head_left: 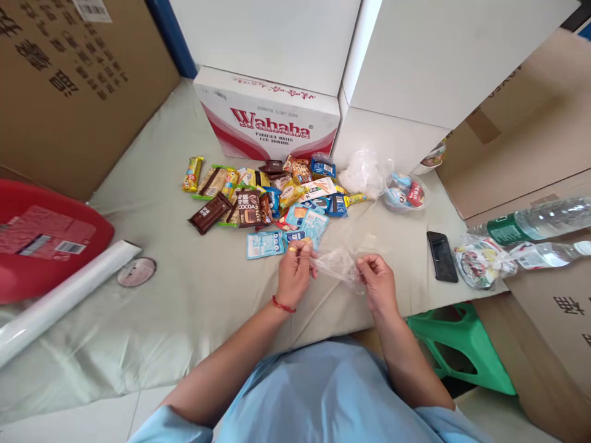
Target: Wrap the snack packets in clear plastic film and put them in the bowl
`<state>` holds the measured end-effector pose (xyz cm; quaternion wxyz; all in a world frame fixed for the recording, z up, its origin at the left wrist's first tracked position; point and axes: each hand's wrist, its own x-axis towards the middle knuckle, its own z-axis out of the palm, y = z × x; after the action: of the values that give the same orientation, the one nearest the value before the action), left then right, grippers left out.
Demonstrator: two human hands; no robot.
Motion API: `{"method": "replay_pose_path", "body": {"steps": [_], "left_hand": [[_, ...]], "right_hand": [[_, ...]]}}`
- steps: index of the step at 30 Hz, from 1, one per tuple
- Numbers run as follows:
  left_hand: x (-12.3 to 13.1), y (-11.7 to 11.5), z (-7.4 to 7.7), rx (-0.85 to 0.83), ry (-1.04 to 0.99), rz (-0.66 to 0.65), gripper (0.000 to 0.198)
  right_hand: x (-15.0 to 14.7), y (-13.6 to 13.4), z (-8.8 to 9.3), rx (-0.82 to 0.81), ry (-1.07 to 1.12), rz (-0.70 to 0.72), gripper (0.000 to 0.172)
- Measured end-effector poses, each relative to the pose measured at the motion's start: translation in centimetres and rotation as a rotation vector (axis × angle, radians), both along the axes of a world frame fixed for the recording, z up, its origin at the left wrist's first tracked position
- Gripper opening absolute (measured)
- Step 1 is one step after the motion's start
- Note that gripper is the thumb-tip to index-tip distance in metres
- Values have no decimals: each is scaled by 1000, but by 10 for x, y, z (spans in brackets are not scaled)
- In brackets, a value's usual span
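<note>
My left grip (pixel 294 275) and my right grip (pixel 381 284) each pinch an edge of a clear plastic bag (pixel 339 264) in front of the Wahaha box (pixel 277 114), on its near side. The bag spans the gap between my hands, above the tabletop (pixel 203 271).

Just past my left fingertips lie light-blue packets (pixel 265 245); I cannot tell whether I touch them. The snack pile (pixel 263 197), brown, yellow and blue wrappers overlapping, lies between the bag and the Wahaha box. Right of the box sits a white plastic bundle (pixel 362 174), its contents unclear to me, then a clear bowl (pixel 423 200) holding blue and red packets.

Farther right of the box are a dark phone (pixel 442 257), a tied bag (pixel 482 264) with something colourful inside, and two bottles lying down. Well left of it lie a round disc (pixel 136 271), a white roll (pixel 69 301) and a red container (pixel 50 237).

The bag I hold is thin, see-through and creased.
</note>
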<state>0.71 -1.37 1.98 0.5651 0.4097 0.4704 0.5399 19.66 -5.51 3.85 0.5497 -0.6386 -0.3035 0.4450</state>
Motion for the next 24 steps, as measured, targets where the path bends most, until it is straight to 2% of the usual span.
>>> {"method": "replay_pose_path", "body": {"steps": [2,4,6,9,10,12,15,17,19,21,22,23,24], "left_hand": [[-11,-4,5,-34,12,99,44],[-29,-11,10,-93,31,174,47],[-49,-21,14,-169,76,189,49],[-77,-42,15,-298,172,139,50],[-84,-49,14,-332,204,114,50],[-95,-60,11,-358,295,94,51],[-100,-70,8,-267,593,175,61],[-98,-70,9,-97,858,233,70],[-94,-65,12,118,1063,246,73],[-89,-55,16,268,1148,232,71],[-86,-49,17,294,1146,216,68],[-84,-43,18,283,1116,182,62],[-82,-37,18,233,1056,126,54]], "right_hand": [[6,-3,3,94,-35,-54,38],[17,-10,6,103,-58,-50,36],[30,-21,7,6,-86,74,37],[52,-36,6,-194,-160,364,39],[60,-38,7,-229,-203,406,41],[73,-39,11,-225,-315,360,47],[83,-29,24,-123,-432,184,51],[77,-17,31,-41,-462,206,55],[61,-6,32,67,-560,375,72],[39,4,27,169,-711,600,93],[29,8,23,196,-774,694,94],[20,12,19,203,-813,759,83],[14,14,16,199,-826,791,63]]}}
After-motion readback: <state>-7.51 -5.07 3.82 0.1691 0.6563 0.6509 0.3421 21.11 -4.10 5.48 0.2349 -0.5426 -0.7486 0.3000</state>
